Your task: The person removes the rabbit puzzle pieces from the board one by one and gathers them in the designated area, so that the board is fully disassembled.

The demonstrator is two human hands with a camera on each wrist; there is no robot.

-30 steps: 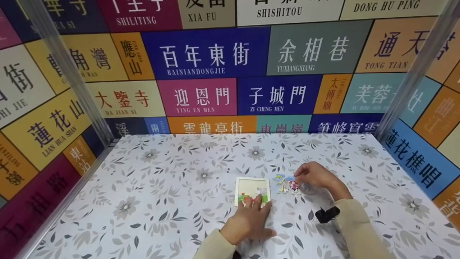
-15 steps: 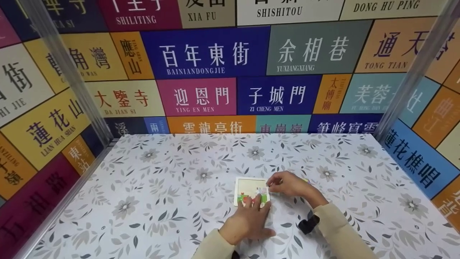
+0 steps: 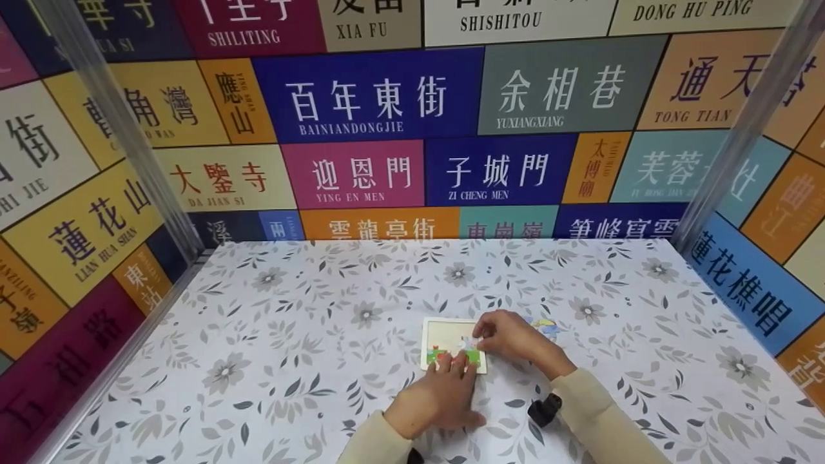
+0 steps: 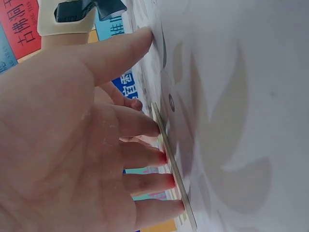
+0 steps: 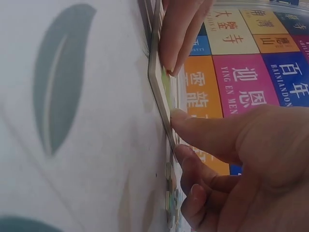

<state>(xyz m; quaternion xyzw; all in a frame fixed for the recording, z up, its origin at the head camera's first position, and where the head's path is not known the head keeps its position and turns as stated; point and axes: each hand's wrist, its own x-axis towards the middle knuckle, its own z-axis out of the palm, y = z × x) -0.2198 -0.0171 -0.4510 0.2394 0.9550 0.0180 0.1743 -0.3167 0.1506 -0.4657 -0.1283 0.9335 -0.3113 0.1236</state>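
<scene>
A small square jigsaw puzzle board (image 3: 445, 329) with a pale frame lies flat on the table, its lower part filled with green, red and white picture pieces. My left hand (image 3: 430, 405) rests its spread fingertips on the board's near edge, and in the left wrist view these fingers press down along the board edge (image 4: 175, 166). At the board's right edge is my right hand (image 3: 515, 338), fingers curled. In the right wrist view its thumb (image 5: 207, 133) touches the board, with the index finger close to its edge; whether a piece is between them is hidden.
Loose puzzle pieces (image 3: 545, 327) lie on the table right of the board, partly hidden behind the right hand. The table has a floral cover (image 3: 309, 361). Behind it stands a wall of coloured name panels (image 3: 367, 96), with clear upright posts (image 3: 735, 129) at the corners.
My right hand has gone left from above the loose pieces to the board's right edge, then slightly lower along it. The left hand stays on the near edge with only a slight shift.
</scene>
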